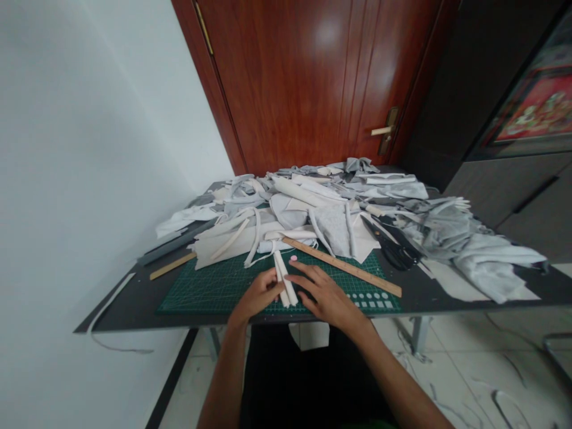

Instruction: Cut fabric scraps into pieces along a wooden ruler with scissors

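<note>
A narrow white fabric strip [285,279] lies on the green cutting mat [214,286], running toward me. My left hand [260,294] pinches the strip's left side with curled fingers. My right hand [322,294] rests flat on the mat at the strip's right side, fingers stretched out and touching it. A small pink object [294,258] sits just beyond my right fingertips. A long wooden ruler [344,266] slants across the mat to the right of my hands.
A big heap of white and grey fabric scraps [330,208] covers the back of the dark table [129,304]. Black scissors [393,247] lie at the right, a second wooden ruler [172,266] at the left. A brown door [313,77] stands behind.
</note>
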Available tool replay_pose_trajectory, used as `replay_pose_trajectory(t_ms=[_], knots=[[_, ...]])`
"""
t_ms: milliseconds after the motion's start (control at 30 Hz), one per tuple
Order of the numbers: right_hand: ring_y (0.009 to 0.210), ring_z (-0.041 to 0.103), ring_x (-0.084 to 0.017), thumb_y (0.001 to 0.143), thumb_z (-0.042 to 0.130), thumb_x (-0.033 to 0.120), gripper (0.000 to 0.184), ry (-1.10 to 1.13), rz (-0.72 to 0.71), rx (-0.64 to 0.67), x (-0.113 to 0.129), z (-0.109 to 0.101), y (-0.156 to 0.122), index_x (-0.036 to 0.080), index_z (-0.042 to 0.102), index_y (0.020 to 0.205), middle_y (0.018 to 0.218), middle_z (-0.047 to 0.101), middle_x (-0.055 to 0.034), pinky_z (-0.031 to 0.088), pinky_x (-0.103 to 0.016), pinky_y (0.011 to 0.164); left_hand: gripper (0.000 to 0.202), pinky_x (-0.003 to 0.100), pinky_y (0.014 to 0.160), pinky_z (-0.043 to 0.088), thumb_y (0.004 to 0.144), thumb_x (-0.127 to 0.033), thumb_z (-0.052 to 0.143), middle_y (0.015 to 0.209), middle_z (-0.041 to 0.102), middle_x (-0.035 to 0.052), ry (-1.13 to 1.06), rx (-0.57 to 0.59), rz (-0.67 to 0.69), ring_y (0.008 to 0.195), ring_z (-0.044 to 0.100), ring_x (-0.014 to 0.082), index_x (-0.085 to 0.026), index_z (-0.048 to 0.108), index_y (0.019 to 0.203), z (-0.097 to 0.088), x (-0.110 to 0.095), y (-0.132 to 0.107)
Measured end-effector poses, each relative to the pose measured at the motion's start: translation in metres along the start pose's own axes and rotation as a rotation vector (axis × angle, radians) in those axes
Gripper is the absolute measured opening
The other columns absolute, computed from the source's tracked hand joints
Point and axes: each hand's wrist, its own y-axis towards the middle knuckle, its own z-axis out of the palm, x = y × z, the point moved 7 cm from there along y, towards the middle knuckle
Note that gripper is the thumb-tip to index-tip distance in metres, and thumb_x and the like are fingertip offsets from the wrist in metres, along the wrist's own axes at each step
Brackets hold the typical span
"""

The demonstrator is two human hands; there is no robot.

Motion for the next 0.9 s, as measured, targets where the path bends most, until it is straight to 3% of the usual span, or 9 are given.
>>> replay_pose_trajectory(t_ms=[67, 167, 300, 433, 533, 667, 733, 900], knots=[[0.143, 0.048, -0.025, 0.099, 0.051, 0.010, 0.059, -0.005, -0.028, -0.004, 0.002, 0.001, -0.001, 0.030, 0.047, 0.154, 0.162, 0.046, -0.0065, 0.044, -0.050, 0.118, 0.041, 0.025, 0.056, 0.046, 0.087, -0.044, 0.068, 0.079, 0.065, 0.0002, -0.027, 0.029, -0.018, 0.062, 0.057, 0.0147, -0.015, 0.065, 0.115, 0.004, 0.001, 0.001], [0.134, 0.054, -0.024, 0.098, 0.050, 0.009, 0.062, -0.013, -0.036, -0.003, 0.004, 0.003, -0.005, 0.032, 0.046, 0.155, 0.156, 0.053, -0.0058, 0.047, -0.047, 0.114, 0.033, 0.026, 0.060, 0.049, 0.086, -0.041, 0.069, 0.081, 0.066, 0.0012, 0.005, 0.006, -0.017, 0.066, 0.059, 0.0158, -0.015, 0.067, 0.107, 0.005, 0.000, 0.003], [0.116, 0.057, -0.027, 0.094, 0.050, 0.006, 0.061, -0.069, 0.039, 0.014, 0.003, 0.002, -0.008, 0.028, 0.053, 0.150, 0.133, 0.062, -0.0093, 0.050, -0.048, 0.105, 0.029, 0.031, 0.073, 0.053, 0.088, -0.042, 0.064, 0.087, 0.071, 0.0031, 0.054, -0.033, 0.024, 0.079, 0.064, 0.0210, -0.015, 0.070, 0.098, 0.004, -0.005, 0.004], [0.108, 0.055, -0.027, 0.093, 0.050, 0.007, 0.044, -0.075, 0.146, 0.011, -0.001, -0.002, -0.006, 0.023, 0.064, 0.132, 0.117, 0.061, -0.0098, 0.047, -0.046, 0.100, 0.035, 0.034, 0.080, 0.055, 0.086, -0.043, 0.067, 0.093, 0.074, 0.0052, 0.014, 0.009, 0.010, 0.087, 0.068, 0.0242, -0.014, 0.072, 0.105, 0.007, -0.006, 0.003], [0.108, 0.056, -0.027, 0.103, 0.050, 0.022, 0.021, -0.061, 0.219, 0.008, -0.006, -0.003, -0.005, 0.021, 0.068, 0.113, 0.115, 0.063, -0.0093, 0.044, -0.046, 0.101, 0.038, 0.034, 0.081, 0.055, 0.085, -0.043, 0.068, 0.097, 0.075, 0.0073, -0.011, 0.032, 0.000, 0.090, 0.069, 0.0252, -0.012, 0.072, 0.108, 0.009, -0.007, 0.002], [0.105, 0.059, -0.028, 0.104, 0.054, 0.050, 0.034, -0.038, 0.269, 0.017, -0.014, 0.004, 0.000, 0.020, 0.067, 0.109, 0.111, 0.067, -0.0095, 0.042, -0.044, 0.094, 0.033, 0.034, 0.085, 0.055, 0.082, -0.040, 0.072, 0.100, 0.076, 0.0071, 0.078, 0.017, 0.039, 0.092, 0.069, 0.0256, -0.013, 0.073, 0.102, 0.007, -0.011, 0.000], [0.104, 0.061, -0.028, 0.099, 0.062, 0.054, 0.038, 0.000, 0.283, 0.018, -0.021, 0.008, 0.003, 0.019, 0.068, 0.110, 0.109, 0.069, -0.0097, 0.042, -0.042, 0.092, 0.028, 0.035, 0.086, 0.055, 0.079, -0.036, 0.073, 0.097, 0.077, 0.0059, 0.134, -0.013, 0.049, 0.093, 0.069, 0.0258, -0.015, 0.074, 0.096, 0.004, -0.010, 0.000], [0.077, 0.063, -0.018, 0.096, 0.070, 0.041, 0.023, 0.325, 0.357, -0.027, -0.040, 0.011, 0.001, 0.022, 0.070, 0.108, 0.084, 0.071, 0.0006, 0.043, -0.032, 0.079, 0.018, 0.034, 0.084, 0.056, 0.074, -0.025, 0.066, 0.089, 0.077, 0.0033, 0.136, -0.149, 0.012, 0.089, 0.070, 0.0245, -0.017, 0.073, 0.089, -0.007, 0.000, 0.001]])
